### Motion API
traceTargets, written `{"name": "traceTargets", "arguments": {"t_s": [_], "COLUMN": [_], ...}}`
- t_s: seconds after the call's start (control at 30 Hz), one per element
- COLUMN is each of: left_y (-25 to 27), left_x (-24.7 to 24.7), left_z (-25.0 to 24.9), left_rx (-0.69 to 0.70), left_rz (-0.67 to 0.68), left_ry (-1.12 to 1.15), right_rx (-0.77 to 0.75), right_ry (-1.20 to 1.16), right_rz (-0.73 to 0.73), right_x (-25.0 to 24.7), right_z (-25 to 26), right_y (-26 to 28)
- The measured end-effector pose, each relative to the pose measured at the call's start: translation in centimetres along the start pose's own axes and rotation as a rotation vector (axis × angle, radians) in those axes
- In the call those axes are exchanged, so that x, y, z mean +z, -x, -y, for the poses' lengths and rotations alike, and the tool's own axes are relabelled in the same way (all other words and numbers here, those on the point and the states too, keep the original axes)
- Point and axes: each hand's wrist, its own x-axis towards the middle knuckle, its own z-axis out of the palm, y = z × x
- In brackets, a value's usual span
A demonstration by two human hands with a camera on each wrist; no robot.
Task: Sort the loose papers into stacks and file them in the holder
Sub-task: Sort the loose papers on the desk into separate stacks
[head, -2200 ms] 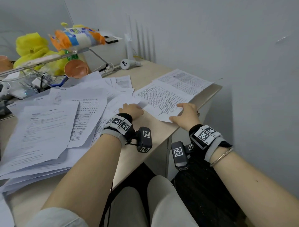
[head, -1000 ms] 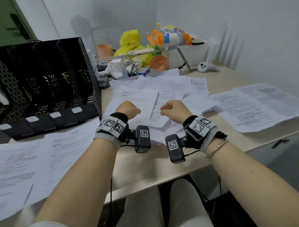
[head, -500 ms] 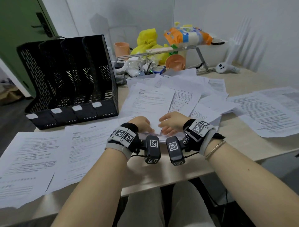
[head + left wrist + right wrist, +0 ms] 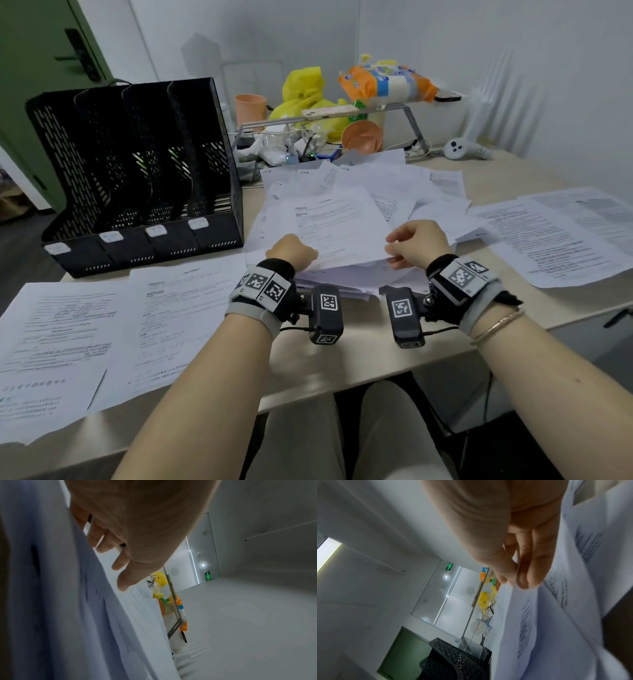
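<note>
a: where are the loose papers?

b: the messy pile of loose papers (image 4: 359,192) lies just right of the black file holder (image 4: 137,171) on the desk (image 4: 342,359). the top sheet (image 4: 339,226) is lifted at its near edge.

a: and the hands?

b: the left hand (image 4: 291,251) grips that sheet's near left corner, fingers curled round it. the right hand (image 4: 419,241) pinches its near right edge between thumb and fingers (image 4: 527,574).

a: anything in the holder?

b: its four slots look empty of paper. two sorted sheets (image 4: 102,339) lie flat in front of the holder, and two more printed sheets (image 4: 561,233) lie far right of it, past the pile.

a: behind the pile?

b: an orange cup (image 4: 250,108), yellow bags (image 4: 303,92), and a metal shelf (image 4: 342,114), all right of the holder.
</note>
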Motion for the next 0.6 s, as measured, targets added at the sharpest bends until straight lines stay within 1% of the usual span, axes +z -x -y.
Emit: {"name": "traceTargets", "arguments": {"t_s": [0.03, 0.1, 0.2, 0.33, 0.4, 0.5, 0.6], "left_y": [0.1, 0.2, 0.3, 0.8, 1.2, 1.0, 1.1], "left_x": [0.2, 0.7, 1.0, 0.8, 0.8, 0.9, 0.7], "left_z": [-0.1, -0.1, 0.1, -0.1, 0.0, 0.5, 0.6], "left_rx": [-0.014, -0.038, -0.042, -0.002, 0.006, -0.051, -0.083], "left_rz": [0.023, 0.068, 0.072, 0.070, 0.064, -0.022, -0.043], "left_ry": [-0.015, -0.049, -0.070, 0.001, 0.030, 0.121, 0.218], "right_rx": [-0.005, 0.002, 0.031, -0.001, -0.047, -0.129, -0.190], "right_ry": [0.001, 0.002, -0.011, -0.068, -0.104, -0.209, -0.293], "right_rz": [-0.014, 0.003, 0.053, 0.030, -0.023, -0.149, -0.224], "right_x": [-0.6, -1.2, -1.0, -0.4, -0.3, -0.4, -0.8], "right_z": [-0.5, -1.4, -2.5, -3.1, -3.4, -3.5, -3.0], "right_y": [0.1, 0.3, 0.7, 1.0, 1.2, 2.0, 2.6]}}
